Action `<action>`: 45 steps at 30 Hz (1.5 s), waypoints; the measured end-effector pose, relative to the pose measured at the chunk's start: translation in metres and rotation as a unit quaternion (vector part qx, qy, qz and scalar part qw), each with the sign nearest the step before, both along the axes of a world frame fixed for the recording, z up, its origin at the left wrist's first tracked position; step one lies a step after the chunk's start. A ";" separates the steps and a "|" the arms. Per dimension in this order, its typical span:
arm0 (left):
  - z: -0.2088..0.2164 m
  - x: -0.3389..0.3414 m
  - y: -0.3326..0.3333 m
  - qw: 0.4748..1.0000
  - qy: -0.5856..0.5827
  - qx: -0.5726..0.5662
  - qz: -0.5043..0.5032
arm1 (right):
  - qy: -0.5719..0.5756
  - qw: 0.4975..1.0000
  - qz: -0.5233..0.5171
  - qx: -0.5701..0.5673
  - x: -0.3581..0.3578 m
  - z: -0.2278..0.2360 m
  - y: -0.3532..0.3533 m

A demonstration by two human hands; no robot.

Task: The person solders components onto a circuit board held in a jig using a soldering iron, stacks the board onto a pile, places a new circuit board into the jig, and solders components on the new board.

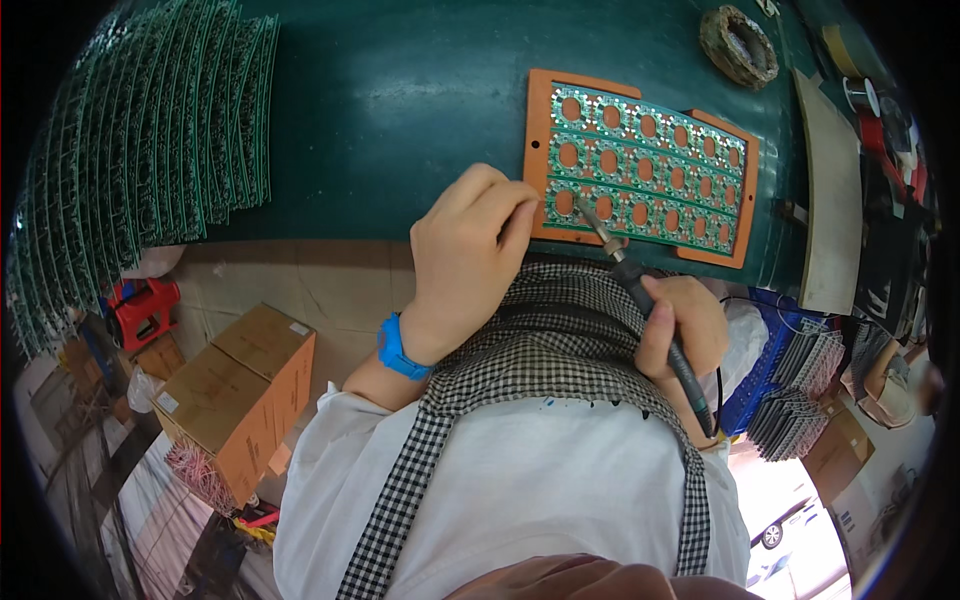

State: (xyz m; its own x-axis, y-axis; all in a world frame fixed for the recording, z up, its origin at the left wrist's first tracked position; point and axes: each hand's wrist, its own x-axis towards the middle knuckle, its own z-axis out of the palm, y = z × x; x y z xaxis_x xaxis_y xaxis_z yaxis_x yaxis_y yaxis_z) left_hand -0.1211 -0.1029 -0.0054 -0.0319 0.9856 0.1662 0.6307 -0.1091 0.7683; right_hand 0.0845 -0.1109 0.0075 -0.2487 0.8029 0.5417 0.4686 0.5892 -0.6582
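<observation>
An orange holder [537,105] lies on the green tabletop, carrying a green circuit board panel [622,182] with rows of oval openings. My right hand [692,325] is wrapped round the dark handle of a soldering iron [632,277]. The iron slants up and left, its tip over the lower left part of the panel; whether it touches cannot be made out. At the holder's left edge, my left hand [465,250] has thumb and index finger pinched together near the lowest row. Anything between those fingers is too small to tell.
Many upright circuit boards [150,130] are ranked at the table's left. A rough brown ring [738,45] sits at the far right, near a wire spool [860,95] and a pale board [832,200]. Below are a cardboard box [230,375] and a blue crate [752,370].
</observation>
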 end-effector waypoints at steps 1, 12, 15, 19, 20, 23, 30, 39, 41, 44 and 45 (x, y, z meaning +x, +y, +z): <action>0.002 -0.001 0.004 1.000 -0.019 -0.003 0.018 | 0.000 1.000 0.001 -0.001 -0.001 0.003 0.002; -0.016 0.009 0.021 0.999 -0.032 0.010 0.032 | -0.048 0.997 0.003 -0.067 -0.014 0.005 0.021; -0.016 0.010 0.023 0.999 -0.023 0.018 0.024 | -0.041 0.997 0.004 -0.068 -0.016 0.005 0.021; -0.011 0.006 0.024 1.000 -0.009 0.020 0.007 | -0.041 0.997 0.005 -0.070 -0.015 0.007 0.024; -0.010 0.004 0.025 1.000 0.001 0.022 0.008 | -0.041 0.997 0.005 -0.069 -0.013 0.008 0.025; -0.008 -0.001 0.032 0.998 -0.002 0.033 0.047 | -0.042 0.995 -0.037 -0.078 -0.011 0.011 0.029; -0.014 0.006 0.052 0.998 -0.002 0.019 0.065 | -0.035 0.995 -0.040 -0.084 -0.017 0.006 0.049; -0.016 0.008 0.059 0.999 -0.006 0.017 0.042 | -0.015 0.997 -0.012 -0.078 -0.024 0.004 0.055; -0.016 0.007 0.059 0.999 0.004 0.010 0.030 | -0.042 0.995 -0.022 -0.085 -0.023 0.006 0.055; -0.014 0.006 0.057 0.998 0.025 0.017 0.048 | -0.031 0.995 -0.040 -0.086 -0.014 0.010 0.057; -0.010 0.006 0.056 0.998 0.026 0.020 0.051 | -0.066 0.993 -0.066 -0.074 -0.001 0.012 0.056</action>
State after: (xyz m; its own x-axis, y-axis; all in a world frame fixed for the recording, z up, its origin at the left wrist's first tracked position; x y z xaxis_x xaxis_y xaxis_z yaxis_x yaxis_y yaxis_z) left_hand -0.1146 -0.0470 -0.0154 -0.1222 0.9702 0.2093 0.6791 -0.0720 0.7305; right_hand 0.0830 -0.0545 0.0195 -0.1963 0.9020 0.3845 0.6232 0.4175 -0.6613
